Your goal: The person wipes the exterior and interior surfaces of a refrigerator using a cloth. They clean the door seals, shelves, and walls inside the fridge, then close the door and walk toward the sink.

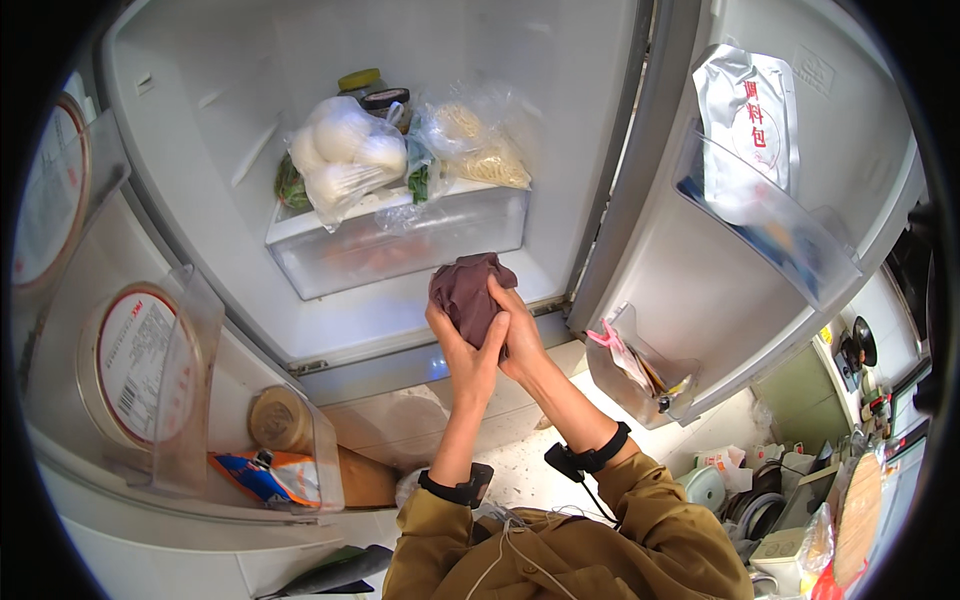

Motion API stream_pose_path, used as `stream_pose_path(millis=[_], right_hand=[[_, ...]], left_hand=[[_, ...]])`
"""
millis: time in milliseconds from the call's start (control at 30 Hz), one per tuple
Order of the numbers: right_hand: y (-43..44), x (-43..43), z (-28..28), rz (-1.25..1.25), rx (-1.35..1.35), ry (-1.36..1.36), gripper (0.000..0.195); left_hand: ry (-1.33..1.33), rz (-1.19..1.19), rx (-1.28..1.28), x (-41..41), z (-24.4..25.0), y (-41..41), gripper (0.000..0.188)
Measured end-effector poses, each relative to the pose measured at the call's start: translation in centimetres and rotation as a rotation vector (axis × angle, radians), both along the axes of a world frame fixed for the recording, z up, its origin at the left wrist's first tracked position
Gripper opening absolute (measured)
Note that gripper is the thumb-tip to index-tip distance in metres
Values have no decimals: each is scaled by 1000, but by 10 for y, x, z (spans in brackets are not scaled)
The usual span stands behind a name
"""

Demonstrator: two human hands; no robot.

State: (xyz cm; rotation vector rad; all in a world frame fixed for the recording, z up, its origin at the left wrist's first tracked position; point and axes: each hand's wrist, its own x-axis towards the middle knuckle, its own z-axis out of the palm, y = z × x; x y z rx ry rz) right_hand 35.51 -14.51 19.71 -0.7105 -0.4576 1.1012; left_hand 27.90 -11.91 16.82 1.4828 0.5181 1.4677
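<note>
A bunched brown-purple cloth [469, 296] is held between my two hands, just in front of the open refrigerator's floor. My left hand [469, 352] grips its left and lower side, and my right hand [520, 330] wraps its right side. Behind them stands a translucent crisper drawer [405, 244] with blurred orange contents. On the shelf above it sit a plastic bag of round white items [345, 154], leafy greens [289, 184] and clear bags of pale noodle-like strands [480, 150]. Two jars, one with a yellow lid [360, 79], stand at the back.
Both refrigerator doors are swung wide. The left door's bins hold round lidded containers [146, 367], a jar [279, 420] and an orange-blue packet [274, 476]. A silver pouch [750, 135] and a pink clip [606, 335] are in the right door. Kitchenware [757, 506] crowds the lower right.
</note>
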Motion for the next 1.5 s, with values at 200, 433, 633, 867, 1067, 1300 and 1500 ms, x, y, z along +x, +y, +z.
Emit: stream_pose_path(millis=[200, 433, 633, 867, 1067, 1300, 1500], right_hand=[[-75, 2, -23, 41, 14, -318, 81], [-125, -3, -44, -42, -80, -836, 89], [-195, 20, -101, 190, -312, -708, 49], [-264, 28, -129, 57, -606, -691, 34], [-288, 47, -133, -142, -619, -564, 34], [-299, 67, -131, -293, -730, -477, 36], [-316, 65, -142, -352, -719, -466, 37]], left_hand=[[-189, -46, -310, 21, -26, -44, 59], [-255, 27, -291, 40, -13, -27, 60], [-353, 131, 160, 101, 95, 41, 65], [-212, 232, 530, 199, 148, 91, 64], [51, 47, 522, 172, 36, 49, 62], [77, -115, 557, 124, 16, 73, 59], [-466, 131, 645, 176, 214, 67, 36]])
